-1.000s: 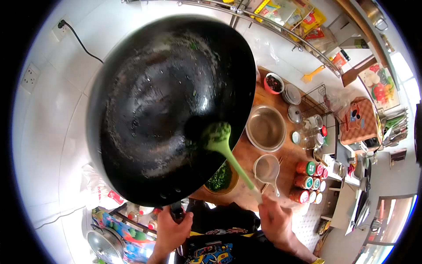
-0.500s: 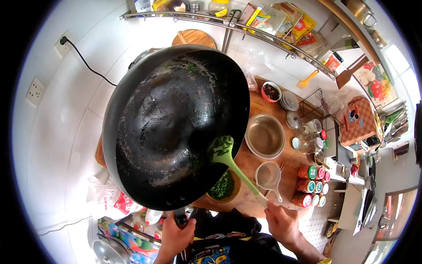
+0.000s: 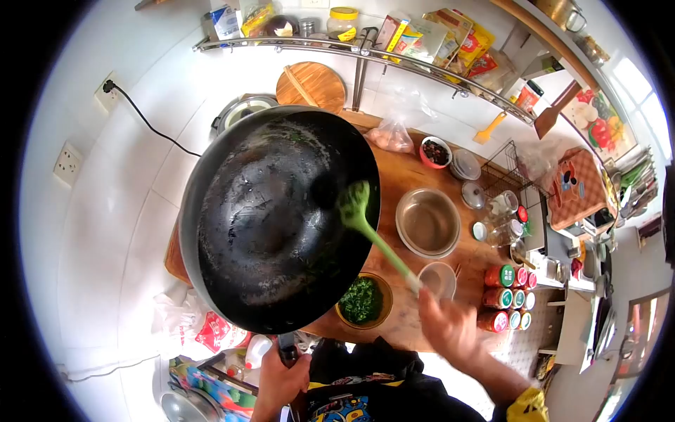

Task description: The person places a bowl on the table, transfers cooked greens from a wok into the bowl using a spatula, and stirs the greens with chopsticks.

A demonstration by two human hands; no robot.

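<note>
The wok (image 3: 271, 218) is held up and tilted, its dark inside facing the camera, with the left hand (image 3: 283, 383) closed round its handle (image 3: 286, 343) at the near edge. The right hand (image 3: 450, 330), right of the wok, is wrapped round the green spatula (image 3: 385, 250), whose head lies over the wok's right side; whether it touches the metal cannot be told. The bowl (image 3: 388, 314) of chopped greens (image 3: 361, 299) sits on the surface (image 3: 394, 174) at the wok's lower right, the metal basin (image 3: 428, 219) to its right. For clean scraping, a firm left grip, the spatula's edge flat to the curve and light strokes towards the bowl's side would serve best.
</note>
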